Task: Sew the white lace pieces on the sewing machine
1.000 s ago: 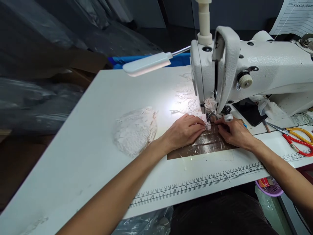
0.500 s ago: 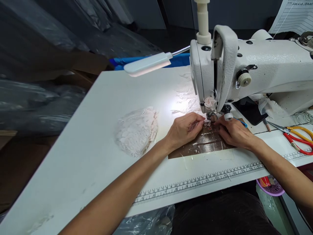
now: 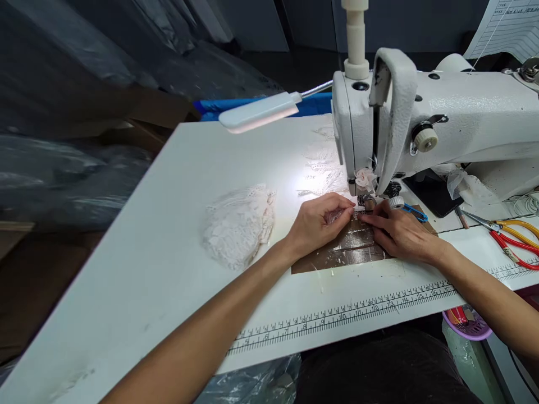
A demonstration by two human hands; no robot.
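Note:
My left hand [image 3: 320, 225] is closed, thumb and forefinger pinching white lace [image 3: 334, 216] just left of the presser foot [image 3: 367, 203]. To the right of the foot, my right hand [image 3: 398, 231] lies with curled fingers, its fingertips pressed on the lace edge; the hand hides part of the lace. Both hands are at the needle end of a white sewing machine [image 3: 458, 106], over a brown taped plate [image 3: 349, 249]. More lace [image 3: 322, 171] spreads out behind the foot, under the lamp light. A bunched stack of white lace [image 3: 240, 227] sits left of my left hand.
Scissors with orange and red handles [image 3: 516, 235] and a black phone [image 3: 433, 193] lie on the right. A lamp [image 3: 260, 112] hangs over the white table [image 3: 168, 235]. A printed ruler [image 3: 337, 320] runs along the front edge. Below is a purple basket [image 3: 474, 331].
My right hand has shifted slightly left, its fingertips closer to my left hand and in front of the foot. My left hand keeps its pinch. The whole view has moved a little.

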